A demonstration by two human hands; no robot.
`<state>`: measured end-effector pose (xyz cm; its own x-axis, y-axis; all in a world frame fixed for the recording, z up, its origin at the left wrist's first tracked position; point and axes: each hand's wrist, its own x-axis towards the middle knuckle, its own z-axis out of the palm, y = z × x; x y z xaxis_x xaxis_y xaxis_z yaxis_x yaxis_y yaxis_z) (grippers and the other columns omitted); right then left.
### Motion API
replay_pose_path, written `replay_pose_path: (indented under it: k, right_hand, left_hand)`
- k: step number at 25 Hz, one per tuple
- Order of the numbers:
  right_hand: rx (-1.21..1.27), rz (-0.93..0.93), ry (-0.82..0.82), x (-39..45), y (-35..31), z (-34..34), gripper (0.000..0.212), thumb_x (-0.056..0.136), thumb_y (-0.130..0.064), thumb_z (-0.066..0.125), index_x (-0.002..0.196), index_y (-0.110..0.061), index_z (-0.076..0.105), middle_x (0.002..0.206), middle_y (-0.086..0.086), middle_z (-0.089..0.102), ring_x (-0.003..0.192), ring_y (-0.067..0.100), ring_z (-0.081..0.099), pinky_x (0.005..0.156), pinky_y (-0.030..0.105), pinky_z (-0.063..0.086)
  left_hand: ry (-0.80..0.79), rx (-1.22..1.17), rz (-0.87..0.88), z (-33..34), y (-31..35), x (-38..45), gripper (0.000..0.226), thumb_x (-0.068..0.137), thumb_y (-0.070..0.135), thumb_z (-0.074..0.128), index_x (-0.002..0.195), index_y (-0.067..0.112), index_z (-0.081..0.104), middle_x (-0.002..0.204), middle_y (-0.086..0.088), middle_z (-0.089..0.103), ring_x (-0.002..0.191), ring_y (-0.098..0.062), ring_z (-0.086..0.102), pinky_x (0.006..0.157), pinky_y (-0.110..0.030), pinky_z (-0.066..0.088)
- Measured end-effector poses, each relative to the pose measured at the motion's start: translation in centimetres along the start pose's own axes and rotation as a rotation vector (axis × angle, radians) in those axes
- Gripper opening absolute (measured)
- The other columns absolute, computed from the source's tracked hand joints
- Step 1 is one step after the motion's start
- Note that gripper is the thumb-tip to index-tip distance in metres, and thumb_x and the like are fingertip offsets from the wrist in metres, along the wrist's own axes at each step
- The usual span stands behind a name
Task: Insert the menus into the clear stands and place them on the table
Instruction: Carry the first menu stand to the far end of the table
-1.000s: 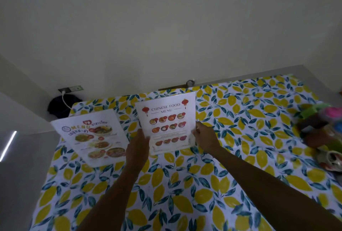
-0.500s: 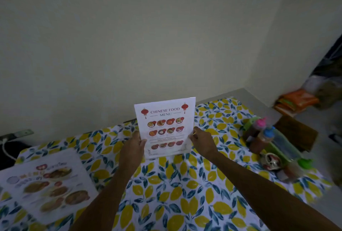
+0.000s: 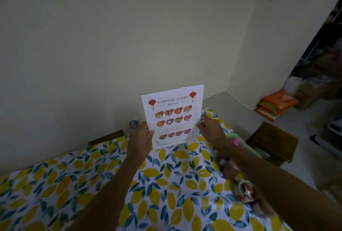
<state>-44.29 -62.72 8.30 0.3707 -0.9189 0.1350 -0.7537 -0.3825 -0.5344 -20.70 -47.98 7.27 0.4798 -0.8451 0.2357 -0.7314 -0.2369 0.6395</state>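
The Chinese food menu point(image 3: 173, 116), a white sheet with red lanterns and rows of dishes, sits in its clear stand and is held upright over the far right part of the table point(image 3: 92, 184). My left hand point(image 3: 141, 137) grips its lower left edge. Its lower right edge is gripped by my right hand point(image 3: 210, 129). The stand's foot is close above the lemon-print tablecloth; whether it touches I cannot tell. The other menu is out of view.
Bottles and small containers point(image 3: 242, 190) stand along the table's right edge under my right forearm. A dark wooden stool point(image 3: 272, 141) is on the floor to the right, orange packets point(image 3: 277, 104) behind it. A wall runs along the table's far side.
Both hands have carried the Chinese food menu stand to the right along the table. The view has turned right, so the second menu has left the frame.
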Motion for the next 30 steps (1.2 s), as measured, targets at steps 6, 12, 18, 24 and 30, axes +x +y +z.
replay_pose_path:
  k: [6,12,18,24,30]
  right_hand:
    - [-0.002,-0.008,-0.077,12.1,11.3,-1.6,0.018,0.091,-0.023,0.059,0.094,-0.005,0.059,0.087,0.02,0.073,0.082,0.04,0.067,0.073,0.039,0.052]
    - [0.036,0.011,-0.143,20.3,17.9,-0.2,0.022,0.091,-0.026,0.059,0.09,-0.004,0.058,0.086,0.018,0.073,0.076,0.035,0.067,0.068,0.035,0.052]
    - [0.074,0.037,-0.197,24.5,21.4,2.7,0.023,0.091,-0.029,0.059,0.091,-0.005,0.057,0.085,0.016,0.072,0.073,0.031,0.067,0.069,0.043,0.058]
    - [0.12,0.023,-0.194,25.3,22.9,4.5,0.022,0.095,-0.031,0.052,0.098,-0.009,0.054,0.086,0.014,0.07,0.069,0.028,0.065,0.065,0.042,0.059]
    - [0.138,0.02,-0.167,24.8,23.0,4.6,0.024,0.095,-0.029,0.054,0.097,-0.005,0.055,0.085,0.016,0.07,0.07,0.031,0.066,0.063,0.04,0.056]
  left_hand:
    - [-0.076,-0.036,-0.145,11.8,5.8,7.7,0.021,0.096,0.032,0.053,0.105,0.014,0.059,0.097,-0.005,0.074,0.078,-0.021,0.068,0.063,-0.028,0.047]
    - [-0.093,-0.057,-0.2,19.0,8.1,14.0,0.02,0.095,0.027,0.055,0.111,0.016,0.053,0.096,-0.002,0.073,0.072,-0.016,0.069,0.059,-0.027,0.057]
    - [-0.125,-0.004,-0.264,23.3,7.4,17.6,0.022,0.096,0.027,0.054,0.112,0.013,0.053,0.1,-0.01,0.073,0.078,-0.024,0.071,0.065,-0.037,0.06]
    - [-0.116,0.059,-0.3,25.3,7.0,19.1,0.022,0.098,0.025,0.051,0.105,0.004,0.05,0.098,-0.013,0.072,0.064,-0.014,0.059,0.05,-0.019,0.043]
    - [-0.151,0.033,-0.343,25.4,6.9,19.1,0.024,0.097,0.029,0.051,0.105,0.007,0.047,0.102,-0.019,0.071,0.083,-0.035,0.071,0.067,-0.047,0.061]
